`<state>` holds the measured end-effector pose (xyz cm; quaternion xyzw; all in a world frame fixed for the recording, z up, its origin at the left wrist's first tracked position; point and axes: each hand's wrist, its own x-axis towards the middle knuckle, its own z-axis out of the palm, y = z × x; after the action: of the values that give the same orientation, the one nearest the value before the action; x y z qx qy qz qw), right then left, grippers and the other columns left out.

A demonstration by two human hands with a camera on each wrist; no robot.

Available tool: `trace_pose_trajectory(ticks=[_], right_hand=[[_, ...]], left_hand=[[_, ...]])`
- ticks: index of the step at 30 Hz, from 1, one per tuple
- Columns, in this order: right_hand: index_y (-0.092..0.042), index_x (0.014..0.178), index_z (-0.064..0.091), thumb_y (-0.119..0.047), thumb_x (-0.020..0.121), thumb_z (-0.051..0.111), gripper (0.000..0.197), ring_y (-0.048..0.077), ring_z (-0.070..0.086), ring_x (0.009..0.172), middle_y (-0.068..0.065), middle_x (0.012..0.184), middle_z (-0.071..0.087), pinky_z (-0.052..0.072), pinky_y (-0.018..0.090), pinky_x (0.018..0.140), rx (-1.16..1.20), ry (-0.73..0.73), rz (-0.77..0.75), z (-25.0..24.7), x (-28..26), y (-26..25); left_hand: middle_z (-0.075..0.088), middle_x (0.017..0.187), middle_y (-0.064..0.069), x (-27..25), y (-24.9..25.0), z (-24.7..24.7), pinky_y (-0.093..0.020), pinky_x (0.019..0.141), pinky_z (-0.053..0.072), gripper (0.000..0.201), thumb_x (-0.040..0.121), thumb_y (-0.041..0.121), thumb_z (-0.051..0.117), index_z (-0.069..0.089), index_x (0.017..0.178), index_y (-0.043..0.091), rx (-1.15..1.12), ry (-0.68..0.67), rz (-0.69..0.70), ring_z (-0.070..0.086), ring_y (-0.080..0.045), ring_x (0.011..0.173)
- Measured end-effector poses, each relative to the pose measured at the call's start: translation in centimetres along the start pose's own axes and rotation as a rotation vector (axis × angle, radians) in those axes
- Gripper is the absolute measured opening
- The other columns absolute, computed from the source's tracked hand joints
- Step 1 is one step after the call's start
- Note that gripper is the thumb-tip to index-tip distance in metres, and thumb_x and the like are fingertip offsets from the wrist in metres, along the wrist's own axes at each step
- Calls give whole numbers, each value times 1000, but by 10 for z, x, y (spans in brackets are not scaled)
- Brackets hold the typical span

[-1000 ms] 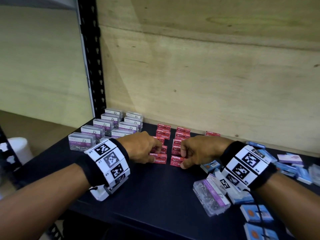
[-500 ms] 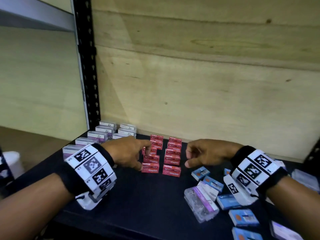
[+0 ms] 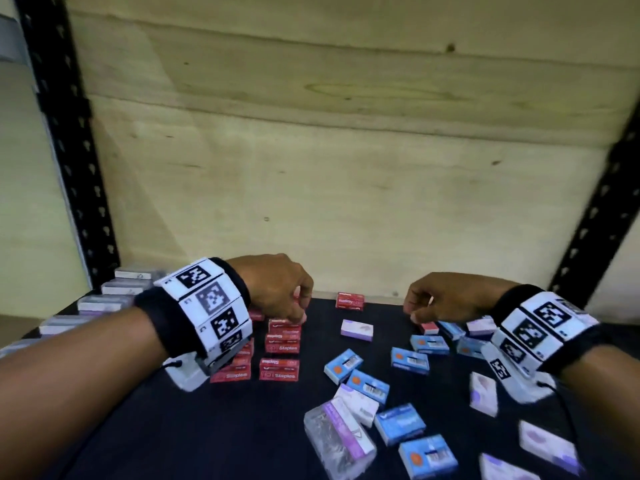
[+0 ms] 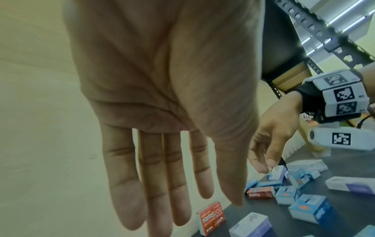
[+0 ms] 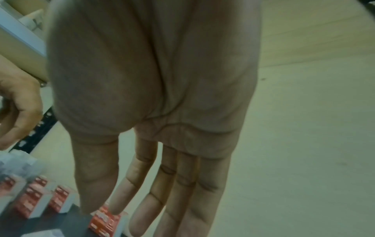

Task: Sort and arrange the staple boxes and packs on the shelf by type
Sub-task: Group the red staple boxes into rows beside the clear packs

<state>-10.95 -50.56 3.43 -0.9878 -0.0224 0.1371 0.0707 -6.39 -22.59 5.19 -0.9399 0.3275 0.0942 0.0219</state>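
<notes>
Red staple boxes point(image 3: 280, 344) stand in two rows on the black shelf point(image 3: 242, 427). My left hand point(image 3: 298, 312) hovers at the far end of these rows, fingers straight and holding nothing in the left wrist view. One red box point(image 3: 350, 301) lies alone by the back wall. My right hand point(image 3: 416, 315) reaches down over another loose red box point(image 3: 429, 328) among the blue ones. In the right wrist view its thumb and forefinger tips are just at this red box point(image 5: 105, 219), not closed on it.
Blue boxes point(image 3: 410, 360) and lavender-white boxes point(image 3: 356, 330) lie scattered on the right half. A clear pack with a purple label point(image 3: 337, 441) sits near the front edge. Clear purple-labelled packs point(image 3: 104, 303) line the left side. Black uprights point(image 3: 69, 150) flank the plywood back wall.
Both hands have left the front of the red rows. The left moved to the rows' far end; the right swung right, toward the loose red box among the blue ones.
</notes>
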Motion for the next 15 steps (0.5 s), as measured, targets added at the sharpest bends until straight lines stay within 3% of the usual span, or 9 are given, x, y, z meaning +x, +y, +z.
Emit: trace_pose_trajectory(ticks=[6,11,13,15], right_hand=[[-30,102,63,-29,93,63,9,12,60,94,-12,100,64,48,27,87,-63,-28,97,1,15,33],[-25,115,62,-36,90,67,27,13,55,90,-7,109,61,43,26,79,-83,-58,164,1,33,40],[-24,118,63,-42,87,69,37,15,58,93,-5,117,62,46,27,79,-113,-90,179,2,41,41],[-22,115,66,-47,83,72,41,18,62,95,-3,113,66,51,30,82,-147,-112,176,4,50,40]], left_hand=[[64,104,9,59,21,-9,-30,79,47,30,88,46,65,62,114,32,97,-21,71,58,-15,97],[60,115,5,106,37,-11,-30,80,47,34,89,39,66,60,121,29,162,-32,114,56,-15,96],[57,120,2,121,43,-8,-32,84,49,34,90,35,66,60,122,27,187,-43,118,57,-18,102],[54,123,1,134,47,-4,-33,85,49,36,89,31,67,60,124,26,209,-48,111,57,-21,106]])
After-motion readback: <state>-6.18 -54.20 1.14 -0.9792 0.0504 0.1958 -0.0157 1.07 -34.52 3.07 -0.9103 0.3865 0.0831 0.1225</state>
